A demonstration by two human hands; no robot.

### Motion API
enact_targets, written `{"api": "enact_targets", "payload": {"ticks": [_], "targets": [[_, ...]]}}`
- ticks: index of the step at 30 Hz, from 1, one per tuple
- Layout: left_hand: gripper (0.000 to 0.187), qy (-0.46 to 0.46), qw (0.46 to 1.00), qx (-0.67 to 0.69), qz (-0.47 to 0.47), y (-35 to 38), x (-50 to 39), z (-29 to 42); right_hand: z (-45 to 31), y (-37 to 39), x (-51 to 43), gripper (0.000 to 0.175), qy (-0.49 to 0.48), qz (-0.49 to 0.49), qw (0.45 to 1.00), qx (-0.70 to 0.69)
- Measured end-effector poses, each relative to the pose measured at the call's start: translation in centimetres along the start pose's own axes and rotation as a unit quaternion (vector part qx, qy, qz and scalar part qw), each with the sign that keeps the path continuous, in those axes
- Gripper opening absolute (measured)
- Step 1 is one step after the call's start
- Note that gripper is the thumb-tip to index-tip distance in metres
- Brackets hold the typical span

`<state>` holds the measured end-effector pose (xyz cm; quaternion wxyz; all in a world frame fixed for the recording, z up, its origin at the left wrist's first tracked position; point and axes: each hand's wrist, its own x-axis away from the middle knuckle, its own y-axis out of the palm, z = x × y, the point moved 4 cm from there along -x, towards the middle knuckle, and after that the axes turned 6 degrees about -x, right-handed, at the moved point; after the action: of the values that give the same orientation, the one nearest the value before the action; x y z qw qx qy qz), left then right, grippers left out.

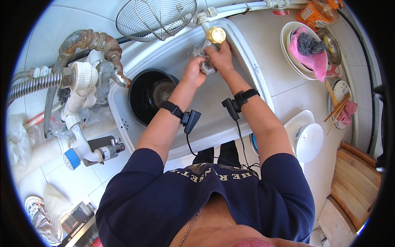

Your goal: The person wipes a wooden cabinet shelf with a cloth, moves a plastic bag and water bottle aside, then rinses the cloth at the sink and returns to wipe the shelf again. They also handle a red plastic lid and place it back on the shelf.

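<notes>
My left hand (195, 71) and my right hand (219, 57) are close together over the far part of a pale sink (213, 108). Between them they grip a wet grey-white cloth (208, 66), bunched up, right below a tap with a yellow handle (216, 35). Water seems to run onto the cloth by my right thumb. To the left, inside the sink, stands a black round pot (135, 95) with a little liquid at its bottom. Black straps with small devices and cables sit on both forearms.
A wire strainer basket (157, 18) is beyond the sink. Rusty and white pipes (83, 80) stand at left. On the right counter are stacked bowls (287, 52) with a pink cloth (318, 64) and scourer, an orange bottle (318, 14), chopsticks (338, 108), white dishes (310, 142) and wooden boards (355, 169).
</notes>
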<state>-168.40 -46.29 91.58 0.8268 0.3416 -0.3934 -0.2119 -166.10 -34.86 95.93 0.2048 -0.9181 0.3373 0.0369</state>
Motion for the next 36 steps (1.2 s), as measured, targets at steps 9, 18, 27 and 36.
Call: {"api": "enact_targets", "payload": {"ticks": [9, 18, 27, 36], "targets": [[0.039, 0.007, 1.0, 0.022, -0.005, 5.0, 2.8, -0.3, -2.7, 1.3, -0.1, 0.033, 0.011, 0.122, 0.987, -0.103], [0.036, 0.037, 0.999, -0.02, 0.023, 2.8, 1.8, 1.4, -1.8, 2.9, 0.4, 0.017, 0.034, 0.098, 0.977, -0.189], [0.04, 0.135, 0.985, -0.091, 0.053, 1.3, 2.5, 4.2, -2.8, 2.8, 0.7, 0.02, 0.018, 0.055, 0.978, -0.202], [0.039, 0.164, 0.981, -0.098, -0.044, 3.8, 3.8, 6.1, -3.6, 1.1, 0.1, 0.031, -0.045, 0.036, 0.994, -0.093]]}}
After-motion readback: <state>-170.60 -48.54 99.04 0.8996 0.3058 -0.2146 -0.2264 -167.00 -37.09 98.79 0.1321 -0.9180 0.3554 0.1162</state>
